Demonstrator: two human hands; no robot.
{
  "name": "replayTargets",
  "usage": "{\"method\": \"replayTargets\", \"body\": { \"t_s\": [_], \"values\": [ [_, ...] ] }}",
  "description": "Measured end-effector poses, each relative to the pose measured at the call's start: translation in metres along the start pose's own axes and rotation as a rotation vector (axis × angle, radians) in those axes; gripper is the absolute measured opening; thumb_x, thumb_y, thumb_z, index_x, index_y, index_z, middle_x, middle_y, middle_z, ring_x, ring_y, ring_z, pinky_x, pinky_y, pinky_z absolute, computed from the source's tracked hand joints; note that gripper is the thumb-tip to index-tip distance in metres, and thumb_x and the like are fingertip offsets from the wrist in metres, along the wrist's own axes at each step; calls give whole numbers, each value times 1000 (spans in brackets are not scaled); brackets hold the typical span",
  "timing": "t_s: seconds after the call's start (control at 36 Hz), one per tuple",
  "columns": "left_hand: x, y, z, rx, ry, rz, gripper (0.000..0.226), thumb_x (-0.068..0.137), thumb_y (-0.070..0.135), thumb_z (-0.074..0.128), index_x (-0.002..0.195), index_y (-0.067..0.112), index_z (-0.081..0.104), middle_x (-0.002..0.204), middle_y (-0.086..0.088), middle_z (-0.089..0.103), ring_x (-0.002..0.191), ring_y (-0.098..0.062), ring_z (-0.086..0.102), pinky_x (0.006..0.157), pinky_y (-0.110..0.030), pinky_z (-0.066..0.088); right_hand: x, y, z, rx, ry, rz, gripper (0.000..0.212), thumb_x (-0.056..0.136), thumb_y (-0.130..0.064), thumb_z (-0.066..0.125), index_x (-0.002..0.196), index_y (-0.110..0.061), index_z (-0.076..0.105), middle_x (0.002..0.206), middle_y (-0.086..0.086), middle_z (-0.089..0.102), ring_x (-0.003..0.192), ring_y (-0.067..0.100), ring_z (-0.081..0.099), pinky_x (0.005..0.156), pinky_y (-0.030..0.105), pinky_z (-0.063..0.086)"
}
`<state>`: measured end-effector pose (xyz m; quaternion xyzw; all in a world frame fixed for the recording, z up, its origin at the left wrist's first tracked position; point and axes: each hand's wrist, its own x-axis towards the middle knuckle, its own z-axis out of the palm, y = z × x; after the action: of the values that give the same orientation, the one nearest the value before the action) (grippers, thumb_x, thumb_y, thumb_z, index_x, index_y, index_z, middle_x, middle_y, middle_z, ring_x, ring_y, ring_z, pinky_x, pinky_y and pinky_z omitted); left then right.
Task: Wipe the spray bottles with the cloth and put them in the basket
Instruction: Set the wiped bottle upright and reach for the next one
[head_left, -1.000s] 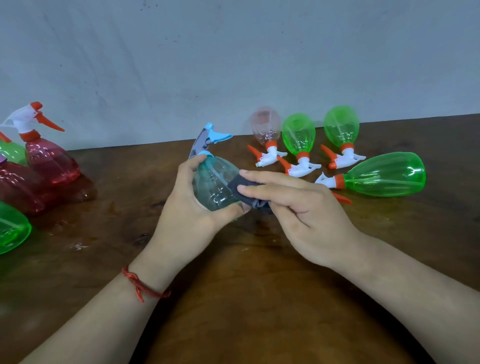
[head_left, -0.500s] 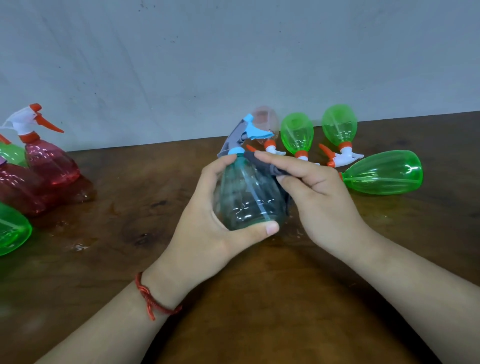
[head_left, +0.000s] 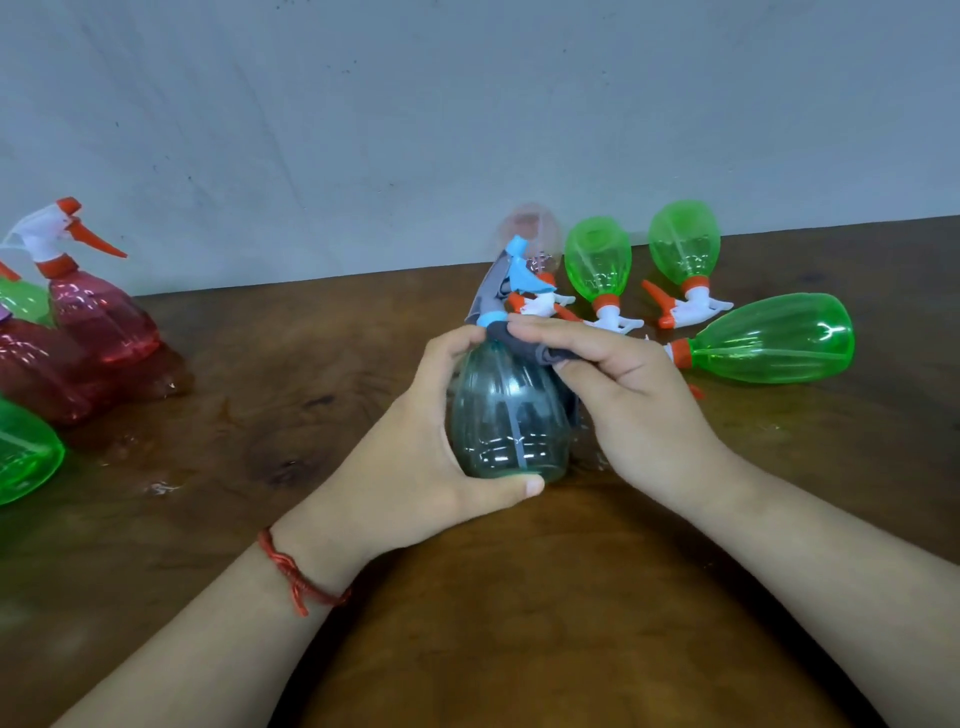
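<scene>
A clear teal spray bottle (head_left: 506, 415) with a blue and grey trigger head stands tilted at the table's middle. My left hand (head_left: 415, 467) grips its body from the left, thumb under the base. My right hand (head_left: 628, 395) holds a dark grey cloth (head_left: 524, 345) and presses it against the bottle's neck and right side. Behind lie a pale pink bottle (head_left: 532, 236) and three green bottles (head_left: 597, 260) (head_left: 684, 244) (head_left: 769, 338) on their sides. No basket is in view.
At the left edge stand red bottles (head_left: 98, 312) with white and orange triggers, and green ones (head_left: 23, 452) partly cut off. The brown wooden table (head_left: 519, 623) shows wet patches near them. A grey wall rises behind.
The teal bottle has come nearer to me and more upright. My right hand with the cloth has slid from the bottle's body up to its neck.
</scene>
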<state>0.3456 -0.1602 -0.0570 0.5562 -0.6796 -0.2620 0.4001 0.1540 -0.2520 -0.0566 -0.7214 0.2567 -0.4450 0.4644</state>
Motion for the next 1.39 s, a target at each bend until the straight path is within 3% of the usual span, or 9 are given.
{"method": "replayTargets", "body": {
  "t_s": [0.14, 0.22, 0.31, 0.53, 0.78, 0.94, 1.11, 1.28, 1.39],
  "values": [
    [1, -4, 6, -75, 126, 3, 110, 70, 22, 101, 158, 31, 36, 145, 15, 60, 135, -11, 63, 111, -33, 53, -4, -1, 1, -173, -32, -145, 52, 100, 16, 48, 127, -18, 76, 139, -13, 68, 135, -2, 56, 111, 13, 42],
    [3, -6, 3, -160, 212, -37, 107, 67, 28, 101, 154, 31, 41, 139, 13, 65, 129, -15, 67, 110, -41, 56, -6, -1, 2, -260, -52, -260, 51, 98, 17, 50, 129, -14, 75, 143, -7, 66, 137, 3, 57, 114, 23, 45],
    [5, -5, -2, -166, 273, -78, 104, 63, 34, 100, 151, 33, 44, 134, 17, 67, 125, -9, 69, 106, -34, 57, -9, -1, 3, -367, -105, -380, 51, 97, 18, 50, 131, -11, 74, 146, -1, 64, 142, 11, 55, 119, 37, 45],
    [7, -2, -3, -219, 302, -121, 97, 62, 36, 98, 147, 31, 50, 128, 15, 70, 119, -7, 71, 102, -36, 61, -11, -4, 4, -568, -114, -551, 54, 96, 14, 49, 139, -13, 68, 153, 1, 58, 147, 14, 50, 119, 37, 45],
    [-2, 1, 6, -180, 225, 37, 108, 68, 16, 100, 157, 23, 41, 147, 4, 62, 137, -20, 63, 113, -45, 53, -9, -6, 3, -375, -19, -368, 54, 98, 16, 50, 140, -13, 67, 150, -3, 60, 144, 7, 52, 119, 27, 42],
    [-5, 7, 10, -97, 163, 127, 108, 68, 26, 100, 157, 29, 38, 148, 14, 58, 139, -17, 60, 111, -30, 52, -7, -11, 0, -99, -7, -129, 51, 102, 2, 42, 140, -19, 68, 142, -11, 67, 139, 5, 56, 120, 42, 43],
    [-3, 2, 3, -129, 100, 134, 111, 70, 18, 98, 160, 22, 33, 152, 13, 53, 144, -18, 55, 112, -27, 51, 1, -11, -2, 216, -33, 38, 50, 98, 1, 40, 137, -13, 69, 139, 0, 70, 139, 19, 58, 123, 51, 38],
    [4, -9, 3, 39, 10, 86, 120, 69, 46, 99, 164, 35, 27, 158, 16, 48, 146, -14, 52, 120, -39, 48, 1, 1, -4, 42, -4, 40, 49, 104, 7, 47, 135, -21, 72, 137, -13, 70, 136, 5, 58, 120, 43, 43],
    [5, -8, 4, 101, 80, 91, 113, 71, 44, 99, 162, 35, 32, 156, 19, 50, 144, -9, 53, 118, -32, 48, 1, 5, -4, 38, -58, 59, 41, 105, -4, 59, 142, -21, 67, 140, -11, 69, 137, 9, 59, 120, 47, 43]
  ]
}}
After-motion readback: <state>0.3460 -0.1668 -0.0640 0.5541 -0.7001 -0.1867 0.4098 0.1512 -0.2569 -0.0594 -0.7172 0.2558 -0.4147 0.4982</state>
